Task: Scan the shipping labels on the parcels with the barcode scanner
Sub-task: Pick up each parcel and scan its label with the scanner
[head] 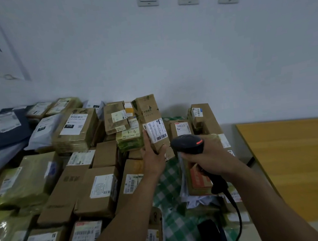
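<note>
Mid-frame: left hand (154, 158) grips upright parcel (151, 121), shipping label (156, 130) facing camera; right hand (211, 156) grips barcode scanner (188, 143) just right.

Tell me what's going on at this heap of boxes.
A person is scanning parcels. The left hand holds a tall cardboard parcel upright above the heap, its shipping label facing the camera. The right hand grips a black barcode scanner, its head close beside the label's lower edge. Many other labelled parcels lie packed around on a green checked cloth. Whether this scan has registered cannot be told.
</note>
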Demonstrator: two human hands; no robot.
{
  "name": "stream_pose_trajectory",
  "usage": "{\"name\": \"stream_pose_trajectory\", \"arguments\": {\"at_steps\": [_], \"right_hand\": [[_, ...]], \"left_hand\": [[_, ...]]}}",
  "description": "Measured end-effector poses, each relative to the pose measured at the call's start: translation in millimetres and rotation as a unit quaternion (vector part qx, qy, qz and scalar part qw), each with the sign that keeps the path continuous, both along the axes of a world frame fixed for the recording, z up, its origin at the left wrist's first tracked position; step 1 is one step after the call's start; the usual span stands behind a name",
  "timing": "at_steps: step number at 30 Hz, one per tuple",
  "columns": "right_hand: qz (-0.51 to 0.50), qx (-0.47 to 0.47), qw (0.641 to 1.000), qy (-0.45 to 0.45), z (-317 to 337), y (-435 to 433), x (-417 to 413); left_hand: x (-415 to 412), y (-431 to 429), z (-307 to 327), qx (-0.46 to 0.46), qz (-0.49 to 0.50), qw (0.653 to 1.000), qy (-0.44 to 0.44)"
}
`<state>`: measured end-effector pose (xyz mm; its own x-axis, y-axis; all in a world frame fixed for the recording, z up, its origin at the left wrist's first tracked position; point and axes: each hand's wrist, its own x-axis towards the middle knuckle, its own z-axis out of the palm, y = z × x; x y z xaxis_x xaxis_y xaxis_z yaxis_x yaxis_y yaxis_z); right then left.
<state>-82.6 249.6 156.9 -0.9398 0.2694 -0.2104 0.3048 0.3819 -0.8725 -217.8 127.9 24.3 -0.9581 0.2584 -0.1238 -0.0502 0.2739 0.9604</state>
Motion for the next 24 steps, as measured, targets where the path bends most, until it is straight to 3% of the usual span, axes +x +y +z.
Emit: {"name": "stream_pose_trajectory", "arguments": {"at_steps": [11,17,24], "right_hand": [[0.006,-0.032,0.999,-0.008,-4,10,-7],[-0.054,-0.015,0.998,-0.025,-18,44,-18],[-0.08,-0.009,0.994,-0.079,-41,89,-38]], "left_hand": [[-10,3,0,0.003,-0.001,1.0,0.018],[-32,16,9,0.042,-0.008,0.998,0.035],[-90,68,28,-0.014,-0.046,0.999,0.014]]}}
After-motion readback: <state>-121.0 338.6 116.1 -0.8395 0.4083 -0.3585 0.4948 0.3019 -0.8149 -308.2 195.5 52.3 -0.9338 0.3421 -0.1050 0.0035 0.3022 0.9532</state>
